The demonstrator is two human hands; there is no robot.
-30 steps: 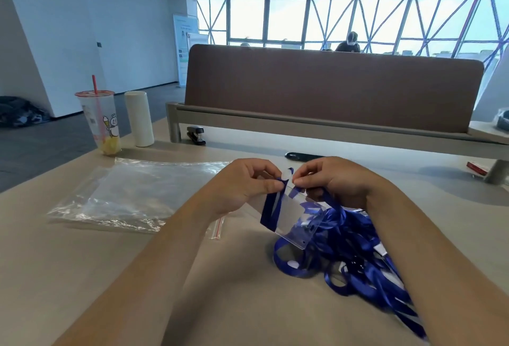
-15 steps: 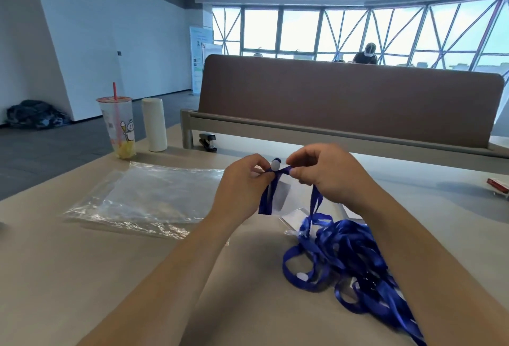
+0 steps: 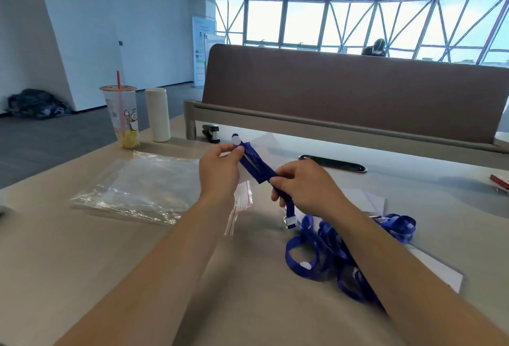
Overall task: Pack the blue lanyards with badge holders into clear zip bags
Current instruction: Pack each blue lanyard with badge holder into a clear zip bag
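Observation:
A folded blue lanyard (image 3: 256, 167) with a clear badge holder (image 3: 261, 143) is stretched between both hands above the table. My left hand (image 3: 219, 173) pinches its upper end by the white button. My right hand (image 3: 301, 187) grips the lower part, and the strap's clip end (image 3: 290, 220) hangs below it. A tangled pile of blue lanyards (image 3: 338, 254) lies on the table at right, partly hidden by my right forearm. A stack of clear zip bags (image 3: 143, 188) lies flat at left, with a small red-striped zip bag (image 3: 241, 203) under my left wrist.
A plastic drink cup with a red straw (image 3: 122, 116) and a white cylinder (image 3: 157, 114) stand at the back left. A black stapler (image 3: 211, 133) sits by the brown desk divider (image 3: 352, 92). White cards (image 3: 366, 199) lie right of the pile. A person sits beyond the divider.
My hands have drawn apart, pulling the folded lanyard out into a slanted line. My right hand dropped lower and to the right. The camera view shifted, showing more of the table.

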